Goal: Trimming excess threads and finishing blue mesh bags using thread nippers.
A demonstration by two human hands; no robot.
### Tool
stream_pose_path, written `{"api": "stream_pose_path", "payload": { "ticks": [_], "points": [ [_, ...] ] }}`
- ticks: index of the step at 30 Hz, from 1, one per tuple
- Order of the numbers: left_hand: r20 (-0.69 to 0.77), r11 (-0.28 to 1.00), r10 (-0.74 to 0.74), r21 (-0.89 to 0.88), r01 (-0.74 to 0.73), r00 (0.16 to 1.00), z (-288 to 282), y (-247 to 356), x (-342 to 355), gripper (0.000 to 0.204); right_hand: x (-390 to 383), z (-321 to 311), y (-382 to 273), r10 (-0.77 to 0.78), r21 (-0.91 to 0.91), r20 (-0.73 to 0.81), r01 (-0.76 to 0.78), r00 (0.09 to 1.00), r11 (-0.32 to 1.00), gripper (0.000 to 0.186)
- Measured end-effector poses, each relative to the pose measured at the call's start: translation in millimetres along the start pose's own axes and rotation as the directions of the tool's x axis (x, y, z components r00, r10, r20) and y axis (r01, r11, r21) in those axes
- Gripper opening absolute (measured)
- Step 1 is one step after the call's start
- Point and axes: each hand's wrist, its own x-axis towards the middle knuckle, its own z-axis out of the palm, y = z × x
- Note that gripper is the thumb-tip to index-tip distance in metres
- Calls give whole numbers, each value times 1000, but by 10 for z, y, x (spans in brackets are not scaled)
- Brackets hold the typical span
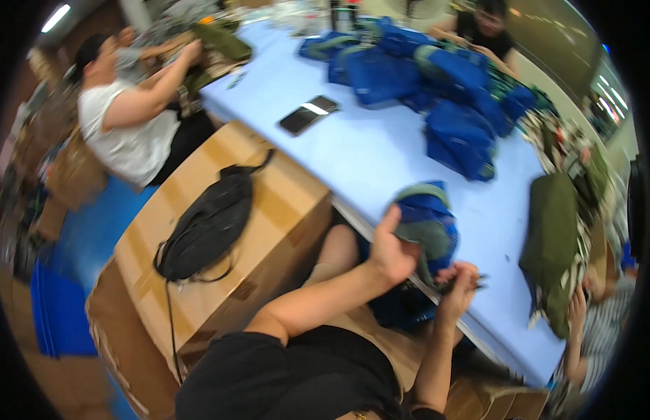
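My left hand (395, 253) grips a blue mesh fabric piece with grey-green trim (435, 227) at the near edge of the table; its thumb points up and the fingers lie behind the cloth. Just right of it, my right hand (459, 285) is closed around a small dark pointed tool (481, 281), too blurred to tell its exact kind. The right fingers are close to the lower end of the fabric; whether they touch it, I cannot tell.
The light-blue table (381, 157) bears a phone (309, 115), a heap of blue bags (437, 77) and olive-green fabric bags (554, 238). On my left, a black bag (213, 220) lies on a cardboard box (283, 203). Co-workers sit at the left, far side and right.
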Motion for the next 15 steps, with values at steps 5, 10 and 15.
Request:
{"api": "stream_pose_path", "payload": {
  "ticks": [5,10,15],
  "points": [
    [44,997,-37,72,34,998,10,157,120,52,276,186,-88,-13,149,70,3,997,989,26],
    [136,995,-17,103,3,991,-34,31,367,53,513,-32,-163,36,-135,98,-23,994,991,32],
    [168,994,-34,111,16,985,-13,-68,507,53,670,-108,-54,0,-162,151,25,989,987,30]
  ]
}}
